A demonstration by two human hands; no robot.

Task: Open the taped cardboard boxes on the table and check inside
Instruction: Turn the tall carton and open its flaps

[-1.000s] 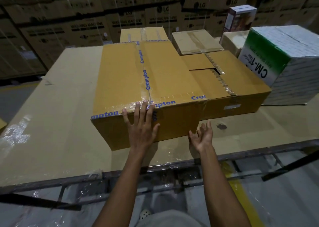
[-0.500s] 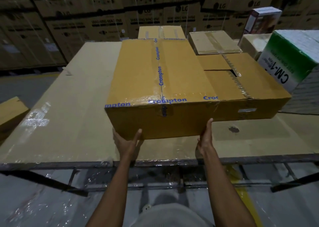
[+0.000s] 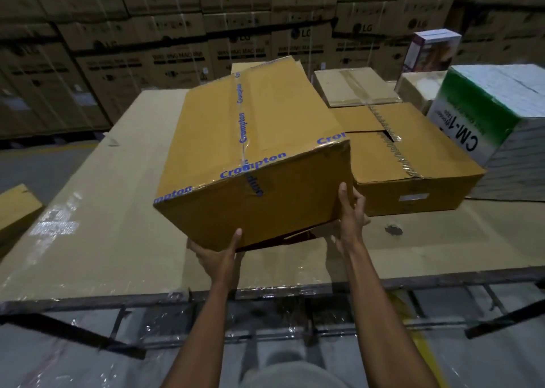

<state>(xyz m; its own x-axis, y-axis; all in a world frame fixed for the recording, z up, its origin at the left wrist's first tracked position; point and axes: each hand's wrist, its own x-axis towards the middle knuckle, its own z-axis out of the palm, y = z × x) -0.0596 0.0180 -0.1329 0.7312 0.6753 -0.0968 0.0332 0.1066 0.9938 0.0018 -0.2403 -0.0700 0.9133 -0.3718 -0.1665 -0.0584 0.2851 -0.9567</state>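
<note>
Crompton-taped box [image 3: 253, 151] tilted, near end raised off the cardboard-covered surface [image 3: 97, 210], tape seam intact. Left hand [image 3: 219, 253] cups under the near bottom edge, thumb up the front face; right hand [image 3: 349, 219] clasps the near right corner. Both grips closed on the box. Flatter box [image 3: 413, 163] just beside, right.

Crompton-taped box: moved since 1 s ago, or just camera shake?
Yes. The Crompton-taped box sat flat beside the lower brown box; now its near end is lifted and tilted, overlapping that box, with the left hand and right hand under it.
</note>
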